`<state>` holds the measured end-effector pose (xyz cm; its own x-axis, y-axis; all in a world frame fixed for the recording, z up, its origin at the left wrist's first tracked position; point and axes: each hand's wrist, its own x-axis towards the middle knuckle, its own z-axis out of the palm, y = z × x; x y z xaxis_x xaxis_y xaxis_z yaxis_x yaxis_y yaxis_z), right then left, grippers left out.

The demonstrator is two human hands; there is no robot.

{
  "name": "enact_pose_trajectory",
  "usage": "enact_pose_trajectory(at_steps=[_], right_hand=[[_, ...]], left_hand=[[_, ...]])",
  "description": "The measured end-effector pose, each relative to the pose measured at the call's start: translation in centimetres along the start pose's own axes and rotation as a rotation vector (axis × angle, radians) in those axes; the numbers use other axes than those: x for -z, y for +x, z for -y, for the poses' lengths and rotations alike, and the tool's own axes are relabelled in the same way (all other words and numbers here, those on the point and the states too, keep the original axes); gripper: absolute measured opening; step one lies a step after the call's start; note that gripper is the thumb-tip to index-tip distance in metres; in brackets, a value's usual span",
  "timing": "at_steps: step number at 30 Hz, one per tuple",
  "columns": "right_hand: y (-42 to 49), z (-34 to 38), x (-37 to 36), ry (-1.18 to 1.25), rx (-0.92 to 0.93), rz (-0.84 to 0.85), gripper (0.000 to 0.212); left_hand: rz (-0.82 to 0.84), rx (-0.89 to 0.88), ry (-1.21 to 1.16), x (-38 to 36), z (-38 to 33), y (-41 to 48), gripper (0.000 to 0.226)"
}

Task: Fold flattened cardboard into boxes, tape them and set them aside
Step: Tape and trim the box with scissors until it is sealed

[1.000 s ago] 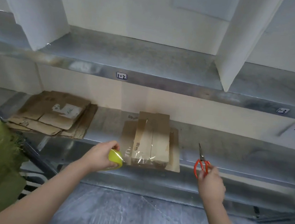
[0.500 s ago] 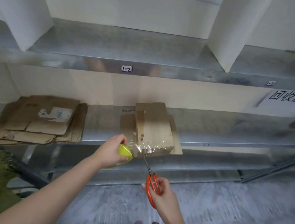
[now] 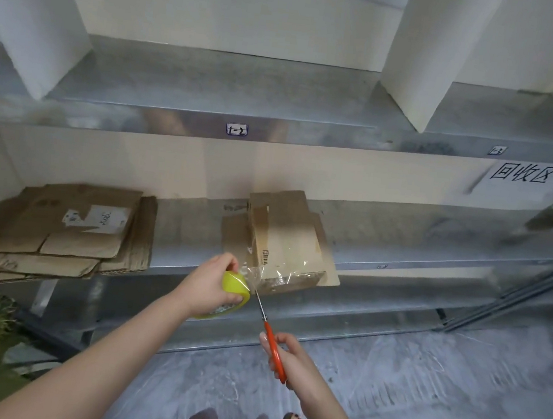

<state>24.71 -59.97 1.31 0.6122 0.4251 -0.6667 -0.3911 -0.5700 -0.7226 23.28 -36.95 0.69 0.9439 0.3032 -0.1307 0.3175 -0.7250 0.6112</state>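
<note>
Holding one yellow tape roll [image 3: 233, 289], the left hand [image 3: 210, 279] grips tight; the right hand [image 3: 287, 358] squeezes one orange scissors [image 3: 269, 332] beside one box [image 3: 285, 241].

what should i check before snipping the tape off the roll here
1. Tape roll gripped in left hand: ok.
2. Scissors gripped in right hand, blades pointing at the clear tape strip between roll and box: ok.
3. Strip pulled taut: cannot tell, it looks crinkled near the box.
4. Left fingers away from the blade tips: cannot tell, they sit close to the strip.
5. Tape pressed down on the box end: cannot tell, the film looks wrinkled.
6. Box resting steady on the metal shelf: ok.
</note>
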Motion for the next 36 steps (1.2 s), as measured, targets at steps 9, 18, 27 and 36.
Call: enact_pose_trajectory(at_steps=[9, 18, 27, 36], right_hand=[[0.0, -0.9, 0.4, -0.052, -0.013, 0.068, 0.043], [1.2, -0.7, 0.4, 0.033, -0.032, 0.1, 0.045], [2.2, -0.8, 0.3, 0.078, -0.034, 0.093, 0.032], [2.6, -0.7, 0.5, 0.083, 0.045, 0.04, 0.015]], left_hand=[[-0.006, -0.001, 0.0, 0.1, 0.1, 0.2, 0.049], [0.002, -0.014, 0.008, -0.3, -0.1, 0.1, 0.05], [0.001, 0.001, -0.003, -0.3, -0.3, -0.1, 0.05], [0.011, 0.01, -0.008, -0.1, -0.3, 0.0, 0.049]])
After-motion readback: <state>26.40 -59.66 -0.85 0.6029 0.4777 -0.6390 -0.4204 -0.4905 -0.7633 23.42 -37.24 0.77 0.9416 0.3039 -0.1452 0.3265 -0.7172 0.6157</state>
